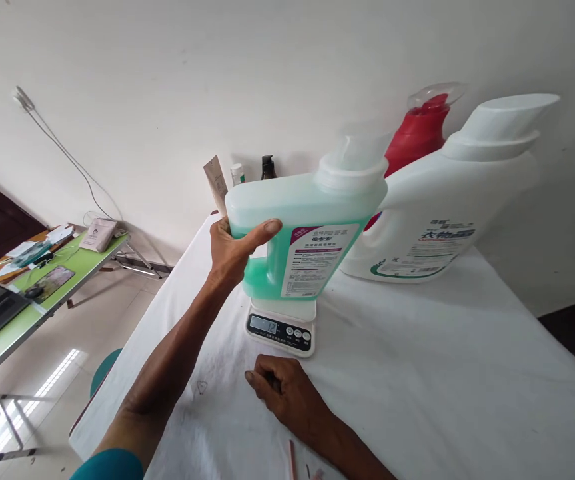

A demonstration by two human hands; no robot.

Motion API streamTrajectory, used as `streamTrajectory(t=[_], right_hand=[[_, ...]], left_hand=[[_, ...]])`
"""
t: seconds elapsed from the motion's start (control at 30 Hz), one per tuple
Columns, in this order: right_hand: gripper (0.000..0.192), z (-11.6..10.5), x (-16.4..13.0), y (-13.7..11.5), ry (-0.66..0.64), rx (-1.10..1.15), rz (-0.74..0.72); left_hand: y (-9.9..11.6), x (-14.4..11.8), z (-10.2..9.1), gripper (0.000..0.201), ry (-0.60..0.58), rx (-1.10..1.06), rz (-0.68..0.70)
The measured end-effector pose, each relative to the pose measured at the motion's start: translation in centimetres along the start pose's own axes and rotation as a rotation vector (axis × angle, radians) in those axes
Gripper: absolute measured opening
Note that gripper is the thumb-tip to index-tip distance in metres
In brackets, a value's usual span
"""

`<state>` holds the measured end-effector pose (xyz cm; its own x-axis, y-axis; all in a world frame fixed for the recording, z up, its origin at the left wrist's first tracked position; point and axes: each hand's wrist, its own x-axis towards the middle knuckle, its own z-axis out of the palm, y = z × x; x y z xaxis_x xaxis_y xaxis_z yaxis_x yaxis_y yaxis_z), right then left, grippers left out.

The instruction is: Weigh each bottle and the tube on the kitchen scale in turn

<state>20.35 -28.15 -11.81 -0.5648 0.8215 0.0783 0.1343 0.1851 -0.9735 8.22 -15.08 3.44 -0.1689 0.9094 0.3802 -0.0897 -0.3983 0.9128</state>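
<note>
My left hand [237,243] grips the handle of a translucent jug [307,203] of green liquid with a white printed label and a clear cap. The jug is over a white digital kitchen scale [280,332]; whether its base touches the platform I cannot tell. A number that looks like 12 shows on the scale's display. My right hand [284,393] rests loosely curled on the white-covered table [417,373], just in front of the scale, with nothing visible in its fingers.
Behind and to the right stand a big white detergent bottle [442,207] and a red bottle [414,137]. A tube [214,183], a small white-capped bottle [237,174] and a dark pump bottle [268,167] are at the back. A pencil-like stick [292,460] lies near the front. Left is a green desk [74,267].
</note>
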Motion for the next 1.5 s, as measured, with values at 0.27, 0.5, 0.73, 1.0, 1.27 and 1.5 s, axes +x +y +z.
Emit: streamTrajectory(t=[0.27,0.5,0.73,1.0,1.27,1.5], right_hand=[[0.039,0.2,-0.1,0.3,0.003,0.019,0.012],[0.040,0.1,-0.1,0.1,0.007,0.011,0.012],[0.041,0.1,0.0,0.3,0.000,0.014,0.020],[0.042,0.0,-0.1,0.1,-0.006,-0.023,0.014],[0.042,0.1,-0.1,0.1,-0.004,-0.039,0.005],[0.045,0.0,-0.2,0.1,-0.018,-0.019,0.024]], left_hand=[[-1.2,0.7,-1.0,0.055,-0.023,-0.073,-0.027],[-1.4,1.8,-1.7,0.058,-0.086,-0.094,-0.037],[-1.9,1.8,-3.3,0.059,-0.185,0.043,0.084],[-3.9,0.8,-6.9,0.078,-0.107,0.002,-0.066],[-12.6,-2.8,-10.1,0.067,0.091,0.321,-0.212],[-13.1,-2.9,-10.2,0.053,-0.026,0.502,-0.182]])
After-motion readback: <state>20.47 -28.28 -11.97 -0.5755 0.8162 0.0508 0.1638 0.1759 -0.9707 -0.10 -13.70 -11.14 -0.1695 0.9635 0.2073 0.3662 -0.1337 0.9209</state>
